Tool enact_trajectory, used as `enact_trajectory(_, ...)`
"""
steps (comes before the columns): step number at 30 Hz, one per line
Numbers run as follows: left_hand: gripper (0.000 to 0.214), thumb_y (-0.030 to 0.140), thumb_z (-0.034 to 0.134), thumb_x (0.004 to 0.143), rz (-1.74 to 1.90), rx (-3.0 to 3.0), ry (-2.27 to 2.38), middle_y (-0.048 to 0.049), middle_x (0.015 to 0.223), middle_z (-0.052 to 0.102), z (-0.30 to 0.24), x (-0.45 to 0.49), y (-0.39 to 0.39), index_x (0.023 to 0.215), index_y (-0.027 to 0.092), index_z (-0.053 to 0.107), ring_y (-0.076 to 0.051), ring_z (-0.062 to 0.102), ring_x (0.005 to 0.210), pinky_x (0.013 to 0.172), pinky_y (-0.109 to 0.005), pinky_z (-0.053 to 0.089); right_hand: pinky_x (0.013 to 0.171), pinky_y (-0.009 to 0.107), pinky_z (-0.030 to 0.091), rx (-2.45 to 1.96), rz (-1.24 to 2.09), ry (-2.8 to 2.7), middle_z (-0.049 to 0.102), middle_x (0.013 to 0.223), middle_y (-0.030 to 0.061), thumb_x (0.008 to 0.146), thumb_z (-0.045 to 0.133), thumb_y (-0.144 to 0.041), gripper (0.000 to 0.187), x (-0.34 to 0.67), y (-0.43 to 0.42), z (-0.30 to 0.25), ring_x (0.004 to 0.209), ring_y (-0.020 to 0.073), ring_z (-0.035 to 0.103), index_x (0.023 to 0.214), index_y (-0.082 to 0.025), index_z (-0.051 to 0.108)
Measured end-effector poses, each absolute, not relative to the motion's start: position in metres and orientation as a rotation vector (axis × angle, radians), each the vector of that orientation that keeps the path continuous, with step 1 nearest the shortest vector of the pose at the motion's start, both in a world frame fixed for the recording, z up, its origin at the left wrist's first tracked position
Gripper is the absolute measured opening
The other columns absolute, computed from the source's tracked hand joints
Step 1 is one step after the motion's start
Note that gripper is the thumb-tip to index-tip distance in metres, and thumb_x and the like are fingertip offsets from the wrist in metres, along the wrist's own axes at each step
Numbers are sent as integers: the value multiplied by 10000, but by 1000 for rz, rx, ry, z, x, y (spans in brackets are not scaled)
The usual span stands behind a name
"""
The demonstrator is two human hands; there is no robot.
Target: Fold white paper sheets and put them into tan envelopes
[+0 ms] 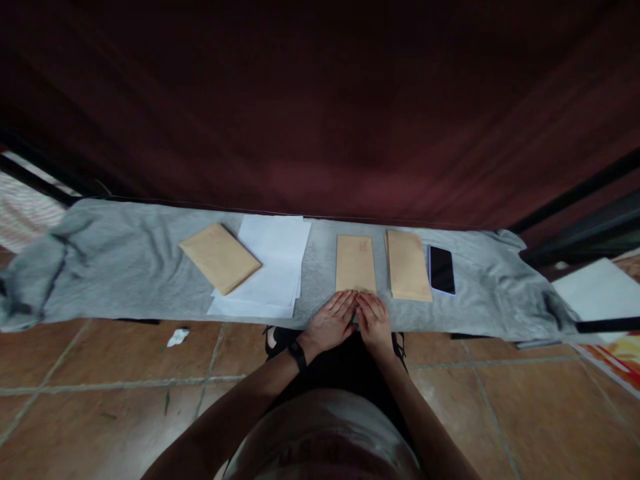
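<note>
A tan paper envelope [355, 263] lies on the grey cloth in front of me, with a faint reddish mark near its far right corner. My left hand [331, 321] rests on the envelope's near end, its fingers stretched out and side by side. Beside it, my right hand [374, 322] lies on the same end with extended fingers, and the fingertips of both hands almost meet. The envelope's near edge is hidden beneath them. To the right is a small stack of similar envelopes [409, 265]. More envelopes [220, 257] lie at an angle on the left, partly over white paper sheets [280, 257].
A phone [442, 270] lies right of the envelope stack. Grey cloth [125, 267] covers the narrow bench, and a dark red curtain [320, 133] hangs behind it. Crumpled white paper [178, 337] is on the tiled floor. A white board-like sheet [600, 290] is at far right.
</note>
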State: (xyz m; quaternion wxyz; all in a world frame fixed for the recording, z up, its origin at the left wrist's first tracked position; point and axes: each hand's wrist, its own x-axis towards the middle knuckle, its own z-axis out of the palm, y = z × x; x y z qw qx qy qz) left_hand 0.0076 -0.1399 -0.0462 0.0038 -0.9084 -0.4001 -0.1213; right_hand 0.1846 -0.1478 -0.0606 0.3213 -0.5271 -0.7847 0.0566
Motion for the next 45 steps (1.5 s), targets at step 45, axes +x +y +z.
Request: enact_trajectory(45,744,455,485,957,-247,-2779,-1382,-238,1595,303,-51,-9,-153,1526,22,278,-304,247,1507,1236,-469,237,1193,485,300,-1523,14,-2264,451,1538,135,1035,384,-249,498,172,-172,-55,1431,256,409,1521,-141,392)
